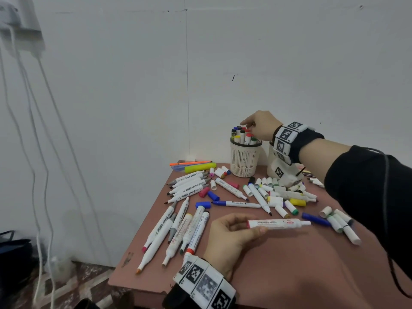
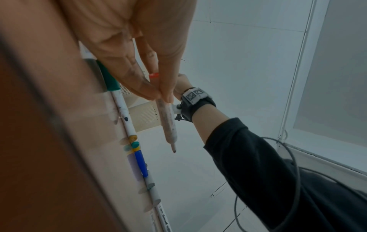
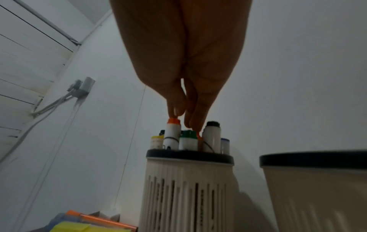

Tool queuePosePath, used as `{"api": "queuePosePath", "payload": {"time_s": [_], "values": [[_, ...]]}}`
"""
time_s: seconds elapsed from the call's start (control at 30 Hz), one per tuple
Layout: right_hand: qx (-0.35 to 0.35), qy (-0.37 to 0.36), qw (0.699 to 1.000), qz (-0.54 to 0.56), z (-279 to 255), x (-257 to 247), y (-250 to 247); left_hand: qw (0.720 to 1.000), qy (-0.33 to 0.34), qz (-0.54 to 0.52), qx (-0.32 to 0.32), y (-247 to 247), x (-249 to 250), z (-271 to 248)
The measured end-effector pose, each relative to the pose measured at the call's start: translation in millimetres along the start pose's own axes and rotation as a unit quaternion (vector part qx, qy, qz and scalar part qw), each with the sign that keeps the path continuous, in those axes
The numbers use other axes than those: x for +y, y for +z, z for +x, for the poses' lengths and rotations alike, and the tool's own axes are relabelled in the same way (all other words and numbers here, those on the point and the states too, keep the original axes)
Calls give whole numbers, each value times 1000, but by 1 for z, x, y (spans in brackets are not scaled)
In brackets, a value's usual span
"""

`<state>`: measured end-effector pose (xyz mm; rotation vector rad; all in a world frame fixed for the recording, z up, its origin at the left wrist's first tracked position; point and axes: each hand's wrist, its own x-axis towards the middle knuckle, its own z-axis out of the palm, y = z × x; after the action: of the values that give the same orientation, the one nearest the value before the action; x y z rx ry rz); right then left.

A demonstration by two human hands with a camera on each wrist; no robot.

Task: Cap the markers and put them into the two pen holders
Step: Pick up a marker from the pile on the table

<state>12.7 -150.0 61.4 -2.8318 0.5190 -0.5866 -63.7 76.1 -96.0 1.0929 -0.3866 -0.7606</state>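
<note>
The right hand (image 1: 262,126) reached to the far side of the table (image 1: 289,264), over the slotted pen holder (image 1: 245,161), which was already crowded with capped markers. In the right wrist view its fingertips (image 3: 174,112) pointed straight down, drawn close together; one touched the orange cap (image 3: 174,121) of an upright white marker, and the others reached down among the neighbouring caps. Whether they pinched anything I could not tell.

The left hand (image 1: 229,235) waited at the near edge, thumb and fingers pinching a white marker with a red end (image 1: 278,224), held roughly level above the table. Its tip was bare (the left wrist view showed the uncapped nib (image 2: 174,151) plainly).

A second pen holder (image 1: 283,172) stood just right of the first, largely hidden behind the right wrist. Many markers and loose caps lay scattered between the holders and the near hand.

The risks, as I judged them: the first holder was packed, so pushing one marker down could jam it against the others or tip the light holder toward its neighbour. The right forearm hung low over the clutter, and drawing it back carelessly could sweep caps off the table. The bare nib could also smear ink if it brushed the sleeve (image 1: 367,186).
</note>
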Motion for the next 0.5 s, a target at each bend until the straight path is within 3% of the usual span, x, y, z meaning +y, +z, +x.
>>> {"api": "queuePosePath", "payload": {"time_s": [0.1, 0.17, 0.4, 0.5], "values": [[28, -39, 999, 10, -13, 1, -13, 1000, 22, 16, 6, -2, -1, 1], [5, -74, 997, -1, -27, 3, -22, 999, 31, 30, 4, -3, -2, 1], [-198, -108, 964, -137, -76, 25, -12, 999, 29, 36, -1, -2, -1, 1], [-273, -110, 944, -147, -90, 35, 4, 1000, 18, 25, 3, -1, 0, 1]]}}
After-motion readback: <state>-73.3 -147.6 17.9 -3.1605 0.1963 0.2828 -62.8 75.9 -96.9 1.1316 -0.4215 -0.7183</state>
